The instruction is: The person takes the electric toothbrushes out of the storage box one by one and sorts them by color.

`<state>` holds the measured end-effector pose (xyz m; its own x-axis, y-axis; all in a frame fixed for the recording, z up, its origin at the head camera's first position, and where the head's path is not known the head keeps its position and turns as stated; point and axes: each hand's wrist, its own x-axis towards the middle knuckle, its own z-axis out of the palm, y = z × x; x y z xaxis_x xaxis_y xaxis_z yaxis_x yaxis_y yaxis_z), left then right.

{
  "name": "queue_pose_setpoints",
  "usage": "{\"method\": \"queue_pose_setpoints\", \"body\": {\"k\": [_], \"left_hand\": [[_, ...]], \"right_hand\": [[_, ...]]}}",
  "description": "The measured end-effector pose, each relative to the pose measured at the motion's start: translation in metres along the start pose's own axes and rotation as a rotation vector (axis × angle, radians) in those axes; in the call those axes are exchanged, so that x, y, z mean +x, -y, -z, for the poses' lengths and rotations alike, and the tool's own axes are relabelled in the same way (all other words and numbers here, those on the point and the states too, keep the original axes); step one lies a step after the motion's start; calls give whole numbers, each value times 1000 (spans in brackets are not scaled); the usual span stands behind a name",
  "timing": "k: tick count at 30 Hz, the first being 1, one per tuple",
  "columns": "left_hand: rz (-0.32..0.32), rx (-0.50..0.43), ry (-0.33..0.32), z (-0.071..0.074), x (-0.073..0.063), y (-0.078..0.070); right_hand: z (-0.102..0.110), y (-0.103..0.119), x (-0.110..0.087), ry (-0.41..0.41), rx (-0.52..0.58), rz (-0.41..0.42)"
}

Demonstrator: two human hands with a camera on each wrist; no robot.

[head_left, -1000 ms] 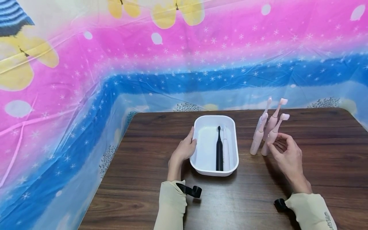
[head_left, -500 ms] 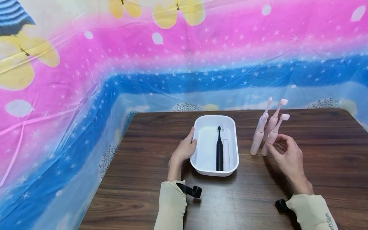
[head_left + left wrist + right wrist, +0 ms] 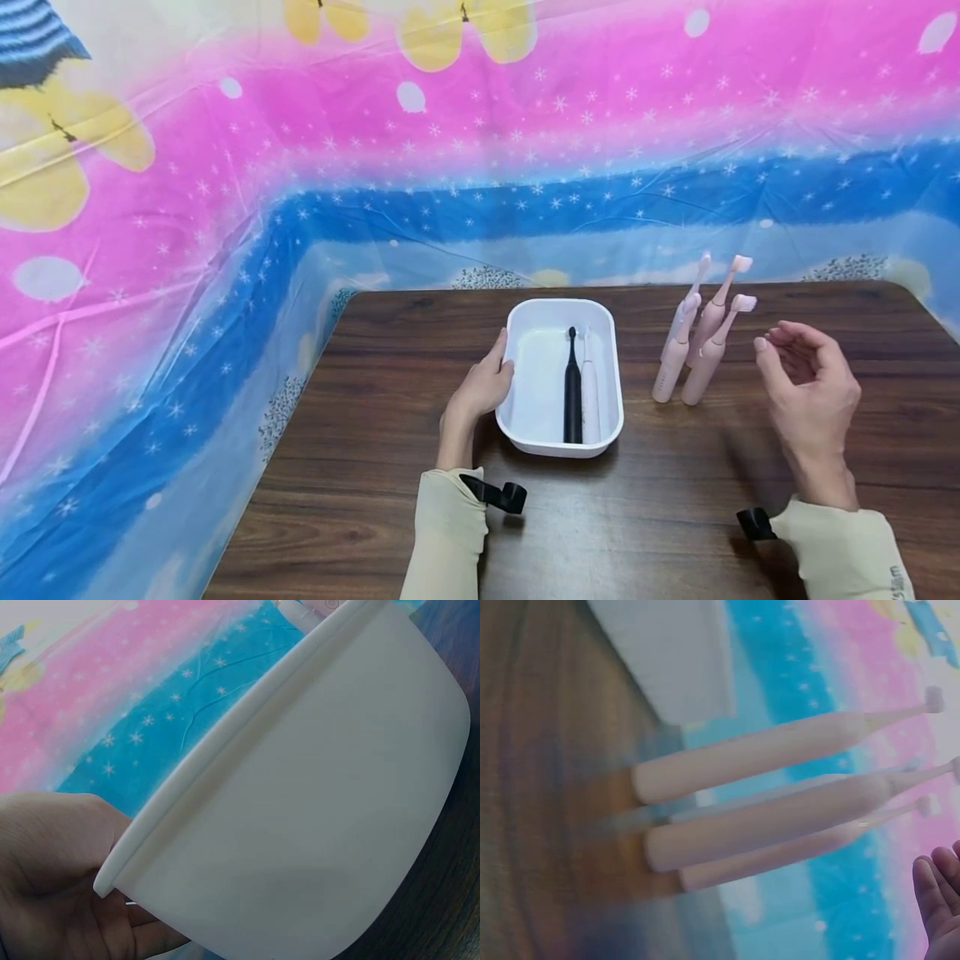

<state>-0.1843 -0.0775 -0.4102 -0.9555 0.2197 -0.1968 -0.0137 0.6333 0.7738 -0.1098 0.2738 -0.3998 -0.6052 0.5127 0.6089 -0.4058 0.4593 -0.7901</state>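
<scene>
At the left long side of a white plastic tray (image 3: 536,433), my left hand (image 3: 480,390) grips the rim; part of that hand also shows at the rim in the left wrist view. A black electric toothbrush (image 3: 572,396) and a white electric toothbrush (image 3: 590,398) lie side by side in the tray's right half. Several pale electric toothbrushes stand upright in a cluster to the right, among them a pink one (image 3: 705,371) and a whitish-pink one (image 3: 670,371). Just right of them, my right hand (image 3: 813,392) holds nothing, its fingers loosely bent and apart from the brushes.
All of this stands on a dark wood-grain table (image 3: 360,467). A pink and blue patterned cloth (image 3: 480,150) hangs behind the table's back edge and along its left side. Each sleeve has a black wrist strap mount (image 3: 756,524).
My right hand has let go of the nearest pink toothbrush and drawn back to the right. That toothbrush stays upright. My left hand and the tray have not moved.
</scene>
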Motion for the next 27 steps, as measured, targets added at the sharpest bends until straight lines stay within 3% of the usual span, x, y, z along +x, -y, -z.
{"method": "queue_pose_setpoints", "body": {"k": [12,21,27], "left_hand": [[1,0,7,0,1,0],[4,11,9,1,1,-1],[11,-6,10,0,1,0]], "right_hand": [[-1,45,5,-10,228,157],[-28,92,-8,118,254,279],[-47,106,-16,193,259,306]]}}
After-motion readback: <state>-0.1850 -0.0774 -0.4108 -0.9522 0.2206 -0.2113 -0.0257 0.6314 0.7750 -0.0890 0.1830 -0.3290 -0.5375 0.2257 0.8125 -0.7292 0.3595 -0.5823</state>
